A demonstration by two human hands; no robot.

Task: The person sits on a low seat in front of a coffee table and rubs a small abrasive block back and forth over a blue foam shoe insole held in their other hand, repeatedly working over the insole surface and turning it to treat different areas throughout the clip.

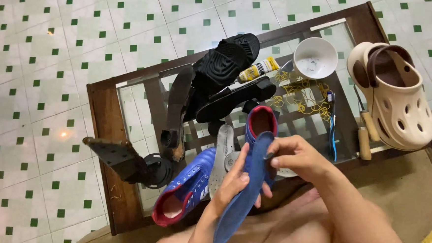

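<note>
My left hand (232,183) grips a blue insole (243,191) from the left side, holding it tilted above my lap. My right hand (292,156) pinches the insole's upper end near its heel. Just behind the insole stands a blue shoe with a red lining (261,120). Its partner, a second blue shoe with white laces (187,187), lies on its side at the near left of the glass-topped wooden table (105,142). A grey-white insole (223,153) lies between the two shoes.
A metal shoe last stand (149,154) sits on the table's left. Black sandals (225,62), a yellow glue tube (257,70), a white bowl (314,57), yellow rubber bands (301,95), a blue toothbrush (332,125), wooden-handled tools (367,131) and a beige clog (394,95) lie further back and right.
</note>
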